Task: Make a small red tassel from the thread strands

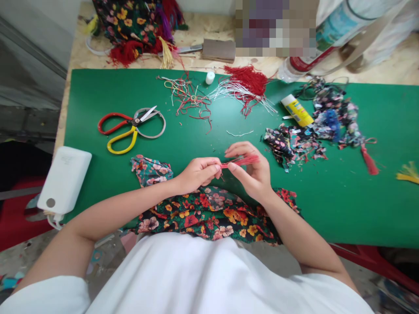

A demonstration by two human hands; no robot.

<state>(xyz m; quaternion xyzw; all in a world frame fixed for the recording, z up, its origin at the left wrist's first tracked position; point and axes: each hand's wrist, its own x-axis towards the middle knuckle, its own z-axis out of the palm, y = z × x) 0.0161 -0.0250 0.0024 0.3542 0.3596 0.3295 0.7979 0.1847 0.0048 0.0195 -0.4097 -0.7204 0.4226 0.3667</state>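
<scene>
My left hand (200,173) pinches one end of a red tassel (245,160) between thumb and fingers. At the tassel's other side, my right hand (257,174) holds its loose strands, thumb near the bound part and fingers curved behind. Just where the fingertips meet, the thread detail is too small to make out. Under both forearms lies dark floral fabric (196,213) along the table's front edge. Beyond the hands is a short white thread (240,133). A heap of red threads (248,83) lies farther back, with white threads (224,90) across it.
Scissors (135,124) with red and yellow handles lie left on the green mat (196,144). A white power bank (65,176) sits at the left edge. To the right are a glue stick (297,111), fabric scraps (294,141) and another tassel (369,159).
</scene>
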